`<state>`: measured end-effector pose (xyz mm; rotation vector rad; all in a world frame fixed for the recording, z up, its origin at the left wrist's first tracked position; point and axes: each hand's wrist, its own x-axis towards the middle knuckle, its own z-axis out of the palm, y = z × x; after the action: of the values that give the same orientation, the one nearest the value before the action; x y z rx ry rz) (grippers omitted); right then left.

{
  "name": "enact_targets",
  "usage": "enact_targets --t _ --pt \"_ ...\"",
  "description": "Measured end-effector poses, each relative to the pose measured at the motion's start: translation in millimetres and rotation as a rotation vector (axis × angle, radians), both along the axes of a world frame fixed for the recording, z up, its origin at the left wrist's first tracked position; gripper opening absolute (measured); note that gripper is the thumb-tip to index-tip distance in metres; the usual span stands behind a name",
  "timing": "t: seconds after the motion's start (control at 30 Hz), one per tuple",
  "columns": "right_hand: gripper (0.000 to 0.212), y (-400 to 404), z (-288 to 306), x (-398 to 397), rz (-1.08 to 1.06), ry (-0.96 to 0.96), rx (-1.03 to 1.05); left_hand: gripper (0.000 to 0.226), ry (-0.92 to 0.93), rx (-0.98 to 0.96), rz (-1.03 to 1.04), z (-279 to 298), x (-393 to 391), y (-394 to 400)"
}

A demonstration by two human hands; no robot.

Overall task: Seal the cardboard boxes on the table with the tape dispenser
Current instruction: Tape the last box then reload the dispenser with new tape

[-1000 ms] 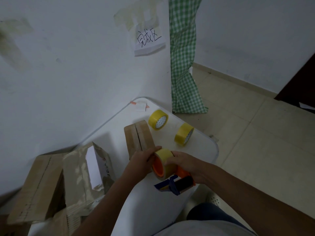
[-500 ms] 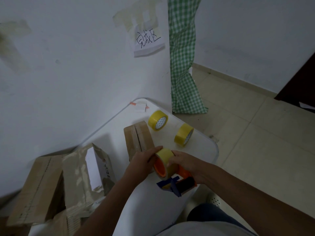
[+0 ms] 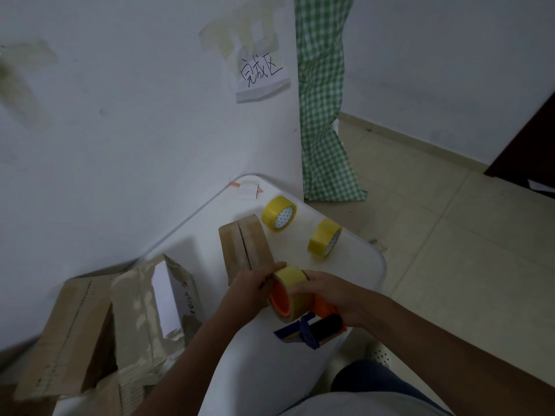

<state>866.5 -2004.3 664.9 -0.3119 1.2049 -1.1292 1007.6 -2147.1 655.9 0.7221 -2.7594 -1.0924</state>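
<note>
A makeshift packing corner in a plain room. Worn cardboard boxes [image 3: 90, 331] crowd a small white table [image 3: 192, 232] pushed against a bare white wall [image 3: 120, 130]. Above the table hangs a taped handwritten paper sign [image 3: 262, 76]; spare yellow tape rolls [image 3: 279, 213] lie on it.

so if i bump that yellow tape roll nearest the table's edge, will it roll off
Quite possibly. The yellow tape roll looks tilted on its round rim, so a nudge could set it rolling. The table edge is close. It probably feels light, being a hollow ring.
</note>
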Motion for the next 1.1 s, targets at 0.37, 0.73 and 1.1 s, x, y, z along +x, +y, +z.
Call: enact_targets --t 0.37,0.73,1.1 --pt "0.043 -10.1 -0.7 4.2 -0.005 0.043 -0.012 0.037 0.042 -0.008 0.032 -3.6 5.1 -3.1" --pt "0.045 -8.2 3.8 2.2 0.030 0.143 -0.017 0.039 0.082 -0.036 0.040 -5.2 6.9 1.1" --pt "0.037 -4.2 8.0 2.8 0.054 0.014 -0.042 0.037 0.039 -0.007 0.027 -1.5 7.4 -3.1"
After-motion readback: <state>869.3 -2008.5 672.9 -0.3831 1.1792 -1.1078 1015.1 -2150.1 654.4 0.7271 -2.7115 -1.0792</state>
